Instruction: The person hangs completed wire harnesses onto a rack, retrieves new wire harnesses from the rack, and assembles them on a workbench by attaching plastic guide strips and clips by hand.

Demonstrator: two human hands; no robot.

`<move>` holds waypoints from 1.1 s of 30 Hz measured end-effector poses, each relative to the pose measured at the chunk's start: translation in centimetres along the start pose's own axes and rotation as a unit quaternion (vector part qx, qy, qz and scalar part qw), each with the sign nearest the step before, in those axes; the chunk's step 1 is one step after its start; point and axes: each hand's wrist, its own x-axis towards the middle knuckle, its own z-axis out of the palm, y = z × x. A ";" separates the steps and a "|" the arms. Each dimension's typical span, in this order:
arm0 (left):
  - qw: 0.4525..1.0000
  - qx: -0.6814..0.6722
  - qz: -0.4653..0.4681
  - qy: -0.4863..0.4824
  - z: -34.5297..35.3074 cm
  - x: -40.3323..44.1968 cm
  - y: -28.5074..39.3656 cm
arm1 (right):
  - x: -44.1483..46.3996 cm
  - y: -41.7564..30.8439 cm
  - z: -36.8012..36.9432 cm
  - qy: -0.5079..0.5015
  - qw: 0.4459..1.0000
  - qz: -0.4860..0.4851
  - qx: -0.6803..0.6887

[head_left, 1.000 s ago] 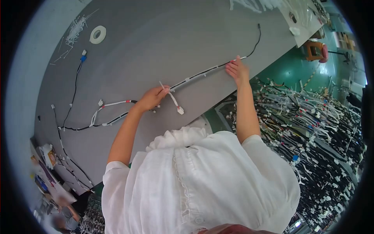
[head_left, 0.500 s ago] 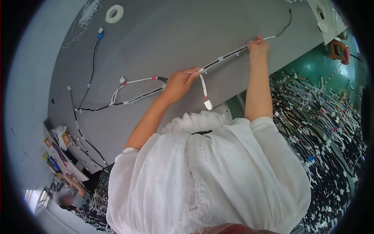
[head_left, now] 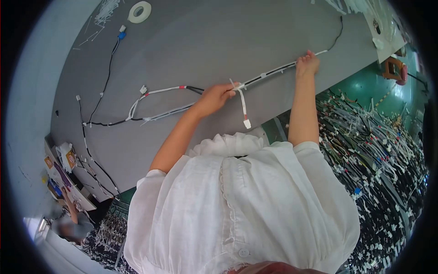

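Note:
A long wire harness with black wires and white-grey wrapping stretches between my two hands over the grey table. My left hand is closed around it beside a short white branch that ends in a white connector. A thin white cable tie sticks up at those fingers. Farther along, my right hand grips the harness near its far end, where a thin black wire runs on. To the left, the harness continues into black branches with white and blue connectors on the table.
A roll of white tape and loose cable ties lie at the table's back left. Clear plastic bags sit at the far right. Big heaps of harnesses fill the right side. Another person works at lower left.
My right hand has shifted slightly right and towards me, still gripping the harness. My left hand has moved a little right along with it. The cable tie now stands more upright.

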 end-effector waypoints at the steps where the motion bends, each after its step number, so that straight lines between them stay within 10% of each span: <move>1: 0.998 -0.046 -0.017 -0.034 -0.6 0.2 -0.5 | -0.9 -0.3 0.2 -0.039 0.998 -0.006 -0.048; 5: 0.973 -0.182 -0.074 -0.121 -2.5 0.8 -1.5 | -1.9 -3.5 -1.6 -0.090 0.928 -0.144 -0.332; 9: 0.966 -0.180 -0.097 -0.156 -3.8 0.6 -0.4 | -8.0 -3.8 -1.1 -0.091 0.634 -0.610 -0.467; 11: 0.965 -0.197 -0.083 -0.151 -3.6 0.6 -0.9 | -13.6 -1.6 -0.3 -0.392 0.612 -0.479 -0.492; 12: 0.965 -0.205 -0.074 -0.148 -3.5 0.7 -0.9 | -15.7 -0.3 0.0 -0.529 0.500 -0.496 -0.474; 14: 0.971 -0.182 -0.073 -0.136 -3.3 0.9 -0.6 | -18.1 3.1 -0.3 -0.625 0.447 -0.420 -0.483; 17: 0.975 -0.189 -0.086 -0.075 -2.6 0.6 -1.0 | -19.1 4.7 0.6 -0.635 0.518 -0.213 -0.532; 27: 0.985 -0.134 -0.097 -0.042 -1.5 0.8 -3.9 | -18.3 6.1 -2.1 -0.671 0.560 -0.157 -0.459; 29: 0.995 -0.052 0.086 0.022 0.2 1.7 -7.3 | -18.0 6.5 -1.8 -0.666 0.568 -0.155 -0.457; 33: 0.988 0.126 0.000 0.093 0.4 -1.5 -2.9 | -17.2 7.8 -2.1 -0.601 0.622 -0.141 -0.482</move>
